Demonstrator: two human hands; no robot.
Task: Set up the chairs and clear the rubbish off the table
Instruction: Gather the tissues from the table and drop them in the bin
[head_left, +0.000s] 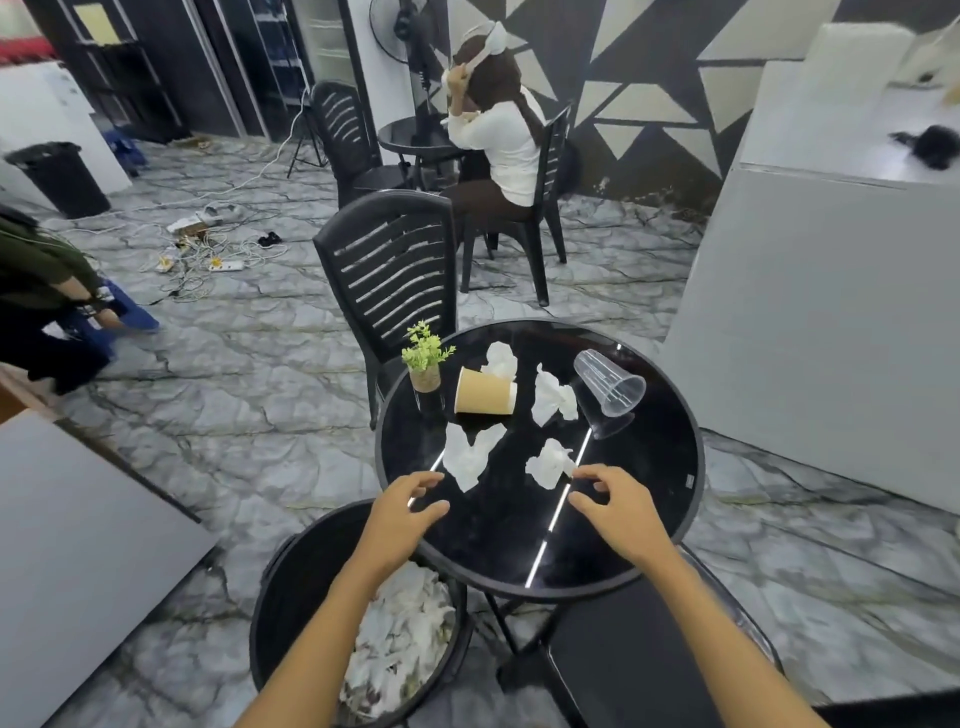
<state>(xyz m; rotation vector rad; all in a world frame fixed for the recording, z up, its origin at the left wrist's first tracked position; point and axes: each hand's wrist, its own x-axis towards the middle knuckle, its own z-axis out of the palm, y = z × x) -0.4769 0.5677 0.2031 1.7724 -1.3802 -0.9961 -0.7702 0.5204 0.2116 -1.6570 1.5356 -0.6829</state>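
Observation:
A round black glass table (670, 499) holds several crumpled white tissues, such as one tissue (470, 453) at the front left and another tissue (550, 462) at the front middle. A brown paper cup (484, 392) and a clear plastic cup (609, 383) lie on their sides. My left hand (402, 512) hovers open over the table's near left edge, just short of the front-left tissue. My right hand (610, 506) is open, fingertips next to the front-middle tissue. A black slatted chair (387, 275) stands behind the table. Another black chair seat (639, 660) is just below me.
A black bin (291, 582) with white tissues inside stands on the floor at the table's near left. A small potted plant (425, 361) sits on the table's left. A white counter (810, 332) is on the right. A person sits at a far table; cables lie on the floor at left.

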